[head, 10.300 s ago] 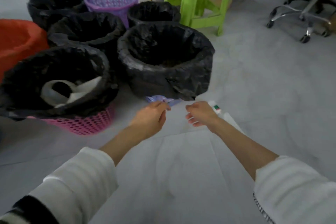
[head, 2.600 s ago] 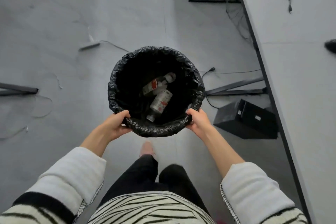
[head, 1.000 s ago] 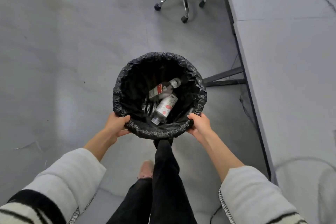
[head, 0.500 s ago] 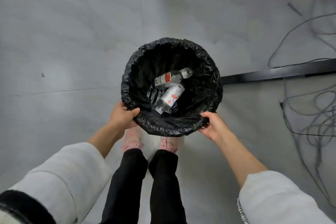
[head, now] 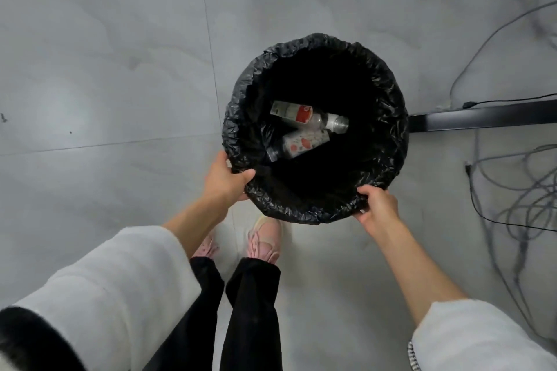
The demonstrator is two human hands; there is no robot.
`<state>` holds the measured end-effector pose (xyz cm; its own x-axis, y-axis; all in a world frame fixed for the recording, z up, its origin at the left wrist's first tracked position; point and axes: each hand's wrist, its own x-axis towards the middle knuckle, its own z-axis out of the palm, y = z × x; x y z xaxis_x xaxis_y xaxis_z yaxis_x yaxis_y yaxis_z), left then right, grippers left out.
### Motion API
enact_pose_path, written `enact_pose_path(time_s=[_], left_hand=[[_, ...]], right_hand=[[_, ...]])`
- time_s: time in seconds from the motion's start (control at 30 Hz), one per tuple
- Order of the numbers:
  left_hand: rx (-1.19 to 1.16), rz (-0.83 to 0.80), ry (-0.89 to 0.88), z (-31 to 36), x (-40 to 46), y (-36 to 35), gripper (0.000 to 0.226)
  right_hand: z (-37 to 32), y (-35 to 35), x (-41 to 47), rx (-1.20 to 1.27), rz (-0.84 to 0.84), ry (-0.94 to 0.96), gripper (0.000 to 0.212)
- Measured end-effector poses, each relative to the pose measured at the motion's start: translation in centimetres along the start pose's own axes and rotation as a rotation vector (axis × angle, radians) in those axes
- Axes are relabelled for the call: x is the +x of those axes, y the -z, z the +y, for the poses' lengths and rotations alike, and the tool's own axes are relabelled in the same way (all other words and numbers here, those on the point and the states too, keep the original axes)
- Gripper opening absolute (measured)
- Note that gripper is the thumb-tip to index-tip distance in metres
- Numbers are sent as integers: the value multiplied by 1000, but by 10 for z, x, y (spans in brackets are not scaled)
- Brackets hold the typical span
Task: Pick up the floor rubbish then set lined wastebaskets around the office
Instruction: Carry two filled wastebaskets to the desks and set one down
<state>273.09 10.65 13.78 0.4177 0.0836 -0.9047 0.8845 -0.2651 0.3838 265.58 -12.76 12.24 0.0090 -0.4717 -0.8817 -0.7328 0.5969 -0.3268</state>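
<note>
I look straight down on a round wastebasket lined with a crinkled black bag, held out in front of my legs. My left hand grips its near-left rim, thumb hooked over the liner. My right hand grips the near-right rim, fingers curled over the edge. Two plastic bottles lie in the bottom: one with a red and white label and one with a pink-patterned label. Whether the basket touches the floor is hidden.
A black metal desk foot runs along the floor to the right of the basket. Loose grey and black cables coil on the floor at right. My pink shoes stand just below the basket. Grey tiled floor spreads to the left.
Over the last second the view swung from beside a desk and chair to this spot by the cables. The basket now sits further right, and the bottles inside have shifted.
</note>
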Motion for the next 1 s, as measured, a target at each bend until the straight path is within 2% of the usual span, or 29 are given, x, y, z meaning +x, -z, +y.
enact_pose_path(time_s=[0.17, 0.2, 0.3, 0.37, 0.43, 0.53, 0.63, 0.77, 0.87, 1.0], left_hand=[[50, -14, 11, 1, 1, 3, 27], [94, -38, 5, 2, -2, 6, 32], [271, -156, 4, 7, -21, 18, 69], [447, -227, 2, 10, -44, 30, 75], [711, -256, -28, 7, -67, 45, 64], [970, -275, -110, 16, -121, 73, 47], [1099, -288, -224, 29, -180, 101, 40], [1192, -322, -367, 53, -255, 127, 36], [1266, -383, -493, 68, -314, 127, 34], [1378, -461, -608, 63, -376, 118, 33]], right_hand=[[-4, -1, -5, -19, 15, -23, 37], [-3, -2, -9, -20, 6, -29, 37], [1, 4, -28, -38, -49, -79, 33], [4, 10, -53, -78, -67, -114, 30], [8, 16, -80, -139, -58, -107, 39], [14, 33, -148, -172, -91, -34, 33], [26, 53, -218, -270, -135, 69, 32], [49, 84, -316, -272, -153, 109, 30], [74, 116, -385, -156, -138, 128, 27], [121, 165, -449, 48, -106, 154, 10]])
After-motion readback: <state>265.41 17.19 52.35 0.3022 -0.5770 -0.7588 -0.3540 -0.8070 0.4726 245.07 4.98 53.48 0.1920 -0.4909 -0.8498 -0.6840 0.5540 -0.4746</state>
